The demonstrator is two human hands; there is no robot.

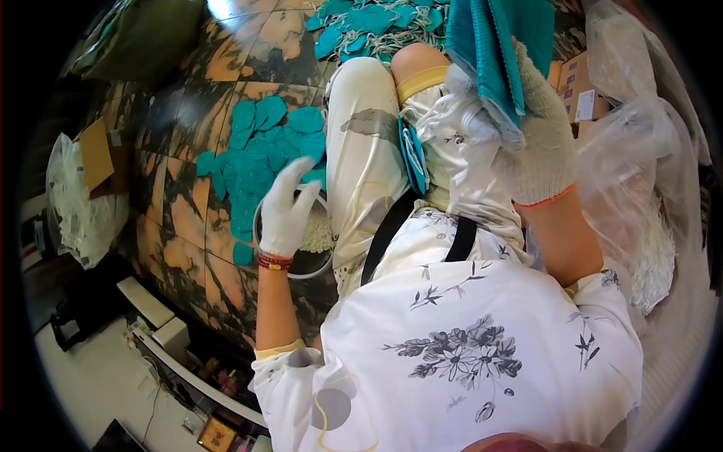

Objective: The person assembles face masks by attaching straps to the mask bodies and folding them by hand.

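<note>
My right hand (536, 143), in a knitted white glove with an orange cuff, is closed on a teal fabric piece (489, 56) and holds it up over my right knee. Thin, see-through material hangs along its lower edge. My left hand (285, 211), in a thin white glove, is over a round bucket (320, 270) beside my left thigh. Its thumb and fingers are apart, with nothing visible in them. White crumbly bits (318, 232) lie in the bucket, partly hidden by the hand. Between my legs rests a small teal packet (413, 157).
Flat teal pieces (260, 162) lie heaped on the patterned tile floor (181, 196). More teal pieces with pale cords (376, 26) lie ahead. Clear plastic bags (625, 158) and a cardboard box (580, 94) stand right; another cardboard box (96, 154) is left, near a white desk (83, 361).
</note>
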